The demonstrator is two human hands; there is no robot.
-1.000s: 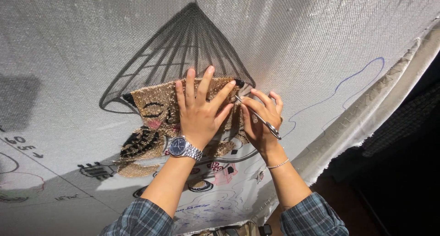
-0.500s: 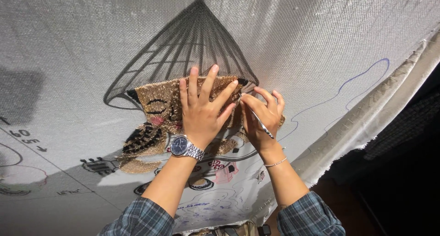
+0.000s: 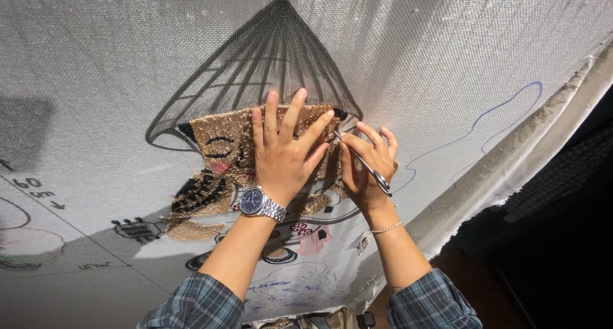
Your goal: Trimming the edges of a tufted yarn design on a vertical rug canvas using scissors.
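A gold sequined patch [image 3: 233, 144] shaped like a face lay at the centre of the frame on a stretched white mesh fabric [image 3: 447, 54], below a drawn grey cone hat [image 3: 268, 61]. The left hand [image 3: 284, 153] pressed flat on it, fingers spread and holding nothing. Just right, the right hand [image 3: 367, 166] pinched a thin metal needle tool [image 3: 365, 166], its tip touching the patch's edge. A silver wristwatch [image 3: 258, 203] circled the left wrist.
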